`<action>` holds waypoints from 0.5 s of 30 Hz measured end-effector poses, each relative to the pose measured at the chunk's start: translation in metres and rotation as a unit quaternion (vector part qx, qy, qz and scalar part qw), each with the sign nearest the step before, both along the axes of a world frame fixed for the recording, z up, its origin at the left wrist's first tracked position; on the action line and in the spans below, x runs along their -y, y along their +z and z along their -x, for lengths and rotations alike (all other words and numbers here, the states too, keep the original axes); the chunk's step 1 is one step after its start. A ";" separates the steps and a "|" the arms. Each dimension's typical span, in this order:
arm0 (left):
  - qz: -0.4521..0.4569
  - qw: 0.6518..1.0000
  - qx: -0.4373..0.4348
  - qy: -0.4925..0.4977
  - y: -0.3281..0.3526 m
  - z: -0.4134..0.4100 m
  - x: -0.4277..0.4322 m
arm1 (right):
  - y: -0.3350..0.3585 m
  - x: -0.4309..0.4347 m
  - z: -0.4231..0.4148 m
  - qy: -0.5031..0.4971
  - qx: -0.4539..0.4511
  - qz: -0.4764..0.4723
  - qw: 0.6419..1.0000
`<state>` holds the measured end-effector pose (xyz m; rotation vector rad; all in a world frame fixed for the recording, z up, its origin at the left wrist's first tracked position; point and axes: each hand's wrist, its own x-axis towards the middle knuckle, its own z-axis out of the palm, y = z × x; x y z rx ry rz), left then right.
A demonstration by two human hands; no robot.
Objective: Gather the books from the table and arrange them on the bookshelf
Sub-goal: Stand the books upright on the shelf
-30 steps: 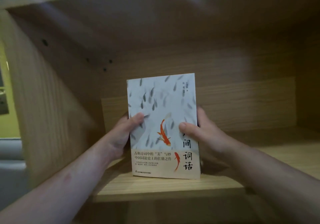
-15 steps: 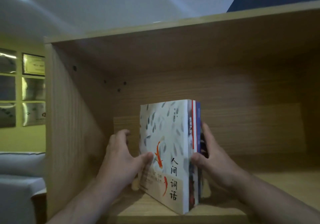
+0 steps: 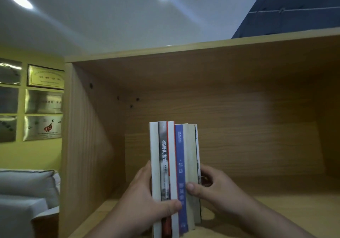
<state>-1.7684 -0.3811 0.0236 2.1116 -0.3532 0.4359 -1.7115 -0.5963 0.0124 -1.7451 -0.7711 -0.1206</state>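
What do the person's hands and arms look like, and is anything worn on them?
The left hand and right hand are bare: no gloves, and no ring or watch shows. The left forearm and right forearm are bare too, no sleeve in view.

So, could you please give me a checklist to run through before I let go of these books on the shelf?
1. Books upright, spines facing out: ok.
2. Grip: left hand presses the stack's left side, thumb across the spines; right hand grips the right side: ok.
3. Bottom edges seated on the shelf board: cannot tell, they run to the picture's lower edge.
4. Support beside the stack: not ok; a gap separates it from the side panel, and nothing stands to its right.
5. Free room on the board to the right: ok.
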 end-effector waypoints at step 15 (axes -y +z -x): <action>0.030 0.998 -0.019 0.055 0.001 -0.010 -0.045 | 0.006 -0.057 -0.001 -0.065 -0.036 0.012 0.997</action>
